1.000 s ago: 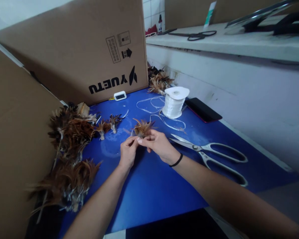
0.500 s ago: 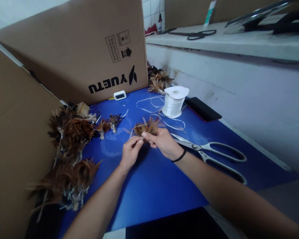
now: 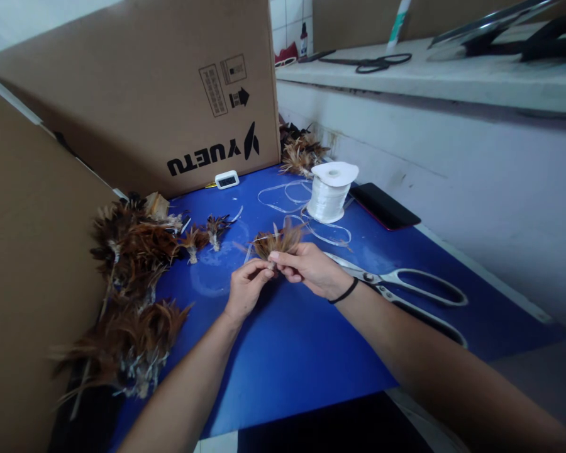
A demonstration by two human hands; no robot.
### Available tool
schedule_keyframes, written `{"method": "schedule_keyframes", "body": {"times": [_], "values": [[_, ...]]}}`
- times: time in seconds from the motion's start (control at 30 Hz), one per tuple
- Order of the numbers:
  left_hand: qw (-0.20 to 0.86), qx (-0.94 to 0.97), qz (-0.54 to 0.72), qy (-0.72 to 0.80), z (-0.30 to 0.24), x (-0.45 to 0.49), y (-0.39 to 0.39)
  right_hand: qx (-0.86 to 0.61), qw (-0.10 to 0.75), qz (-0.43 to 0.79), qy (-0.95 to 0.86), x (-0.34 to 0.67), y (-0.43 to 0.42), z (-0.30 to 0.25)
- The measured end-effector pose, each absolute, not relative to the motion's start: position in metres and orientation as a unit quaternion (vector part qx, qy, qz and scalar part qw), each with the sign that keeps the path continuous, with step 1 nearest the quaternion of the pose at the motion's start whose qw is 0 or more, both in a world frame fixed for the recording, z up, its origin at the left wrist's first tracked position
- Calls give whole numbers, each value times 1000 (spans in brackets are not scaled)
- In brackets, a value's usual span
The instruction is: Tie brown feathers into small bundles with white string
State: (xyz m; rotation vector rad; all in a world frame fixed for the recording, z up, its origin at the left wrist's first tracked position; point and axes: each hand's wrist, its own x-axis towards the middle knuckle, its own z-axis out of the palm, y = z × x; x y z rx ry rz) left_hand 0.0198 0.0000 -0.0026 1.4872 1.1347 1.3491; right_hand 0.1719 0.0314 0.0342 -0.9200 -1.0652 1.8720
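A small bunch of brown feathers (image 3: 278, 241) is held over the middle of the blue table (image 3: 283, 352), its tips fanned upward and away from me. My right hand (image 3: 311, 267) is closed around its base, thumb on top. Thumb and forefinger of my left hand (image 3: 249, 283) pinch the quill ends from the left side. The fingers partly hide the base, so any binding there cannot be made out. Just behind the bunch, loops of thin white ribbon (image 3: 327, 237) trail from a white spool (image 3: 330, 198). Large scissors (image 3: 382, 279) lie beside my right wrist.
Heaped feather bunches (image 3: 141, 251) line the left edge, with two small tied bunches (image 3: 216, 231) near them. A cardboard box (image 3: 146, 94) stands behind. A white digital timer (image 3: 227, 180), a phone (image 3: 384, 206) and more feathers (image 3: 304, 154) sit at the back. Black scissors (image 3: 382, 64) rest on the ledge.
My right hand and wrist have shifted slightly to the right. Both hands keep hold of the feather bunch, which stays almost in the same place.
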Motion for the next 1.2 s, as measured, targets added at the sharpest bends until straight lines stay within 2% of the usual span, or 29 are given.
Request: {"method": "schedule_keyframes", "body": {"times": [0.47,0.7,0.9,1.2], "values": [[406,558,552,467,-5,21,0,-364,405,726,-420,167,28,33],[486,513,550,445,-5,23,0,-380,422,684,-458,166,27,30],[580,492,518,390,-4,20,1,-314,451,637,-540,167,26,36],[642,449,477,398,1,18,0,-299,414,514,-690,176,33,31]]}}
